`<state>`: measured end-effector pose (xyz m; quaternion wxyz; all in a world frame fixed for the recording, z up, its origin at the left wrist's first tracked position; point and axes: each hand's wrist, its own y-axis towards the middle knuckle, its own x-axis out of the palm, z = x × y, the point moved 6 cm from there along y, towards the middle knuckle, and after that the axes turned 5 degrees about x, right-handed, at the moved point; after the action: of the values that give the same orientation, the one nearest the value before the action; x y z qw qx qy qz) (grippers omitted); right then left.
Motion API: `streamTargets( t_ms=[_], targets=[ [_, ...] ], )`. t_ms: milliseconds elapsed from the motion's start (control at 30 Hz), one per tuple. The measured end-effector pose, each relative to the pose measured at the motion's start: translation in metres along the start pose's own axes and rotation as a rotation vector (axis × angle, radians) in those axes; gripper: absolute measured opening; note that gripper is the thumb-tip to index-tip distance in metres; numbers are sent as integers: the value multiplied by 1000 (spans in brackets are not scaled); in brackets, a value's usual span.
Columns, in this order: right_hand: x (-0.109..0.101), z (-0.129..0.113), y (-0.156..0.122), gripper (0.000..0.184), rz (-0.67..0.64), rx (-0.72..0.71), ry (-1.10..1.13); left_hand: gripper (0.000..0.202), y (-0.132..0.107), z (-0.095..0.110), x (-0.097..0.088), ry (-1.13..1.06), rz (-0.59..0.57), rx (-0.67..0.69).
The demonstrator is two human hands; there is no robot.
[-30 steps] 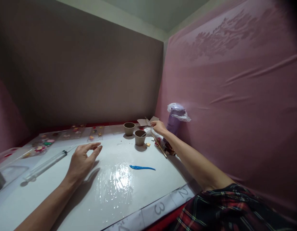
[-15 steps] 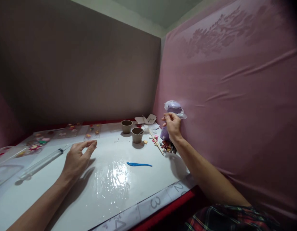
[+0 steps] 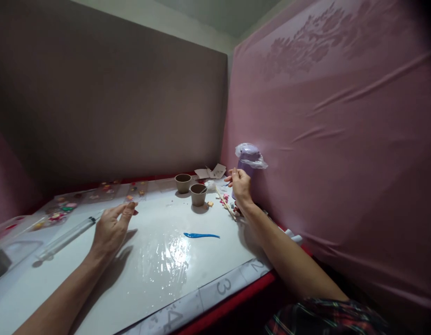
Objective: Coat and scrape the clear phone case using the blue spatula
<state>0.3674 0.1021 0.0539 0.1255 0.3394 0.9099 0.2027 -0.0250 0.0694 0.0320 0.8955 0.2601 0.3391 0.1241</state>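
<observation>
My left hand (image 3: 110,228) hovers over the left of the white table, thumb and fingers pinched together. Whatever may be in that pinch is too small to make out. On the other side, my right hand (image 3: 240,185) is closed in front of a purple bottle (image 3: 248,156) topped with clear plastic. A thin blue tip (image 3: 227,184) shows at its fingertips; its kind is unclear. Between my hands a blue modelling tool (image 3: 201,236) lies flat on a shiny clear sheet (image 3: 159,260). Two brown cups (image 3: 183,184) stand behind it, the nearer with a stick inside.
A syringe-like clear tube (image 3: 67,237) lies at the left. Behind it are clear packets (image 3: 58,214) of colourful small pieces. Red and pink bits (image 3: 225,200) and a wooden stick (image 3: 226,205) lie near my right hand. A pink cloth wall (image 3: 323,163) borders the right.
My right hand has drawn slightly left and down, away from the bottle's top, and a blue tip now shows at its fingers. My left hand stays nearly in place. The view has shifted slightly.
</observation>
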Motion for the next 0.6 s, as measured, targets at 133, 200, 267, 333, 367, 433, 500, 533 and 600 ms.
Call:
streamTargets(
  t_ms=[133, 200, 267, 333, 367, 433, 500, 533, 600],
  targets=[
    [3, 5, 0, 48, 17, 51, -120, 48, 1, -3, 1, -4, -2, 12],
    [2, 6, -9, 46, 33, 39, -187, 49, 1, -4, 1, -5, -1, 11],
    [4, 7, -21, 41, -2, 12, -254, 50, 1, -4, 1, -9, -4, 3],
    [10, 8, -33, 35, -98, -24, -308, 50, 1, -5, 1, -14, -5, 2],
    [14, 9, -38, 33, -159, -43, -330, 50, 1, -5, 1, -13, -6, 2],
    [23, 10, -45, 29, -278, -82, -372, 50, 1, -6, 1, -12, -10, -2],
    [31, 11, -50, 26, -374, -117, -411, 50, 1, -8, 1, -10, -13, -11],
    [35, 12, -52, 25, -411, -133, -429, 49, 1, -9, 1, -10, -11, -17],
    [40, 14, -53, 23, -463, -159, -466, 47, 0, -10, 0, -11, -11, -24]
  ],
)
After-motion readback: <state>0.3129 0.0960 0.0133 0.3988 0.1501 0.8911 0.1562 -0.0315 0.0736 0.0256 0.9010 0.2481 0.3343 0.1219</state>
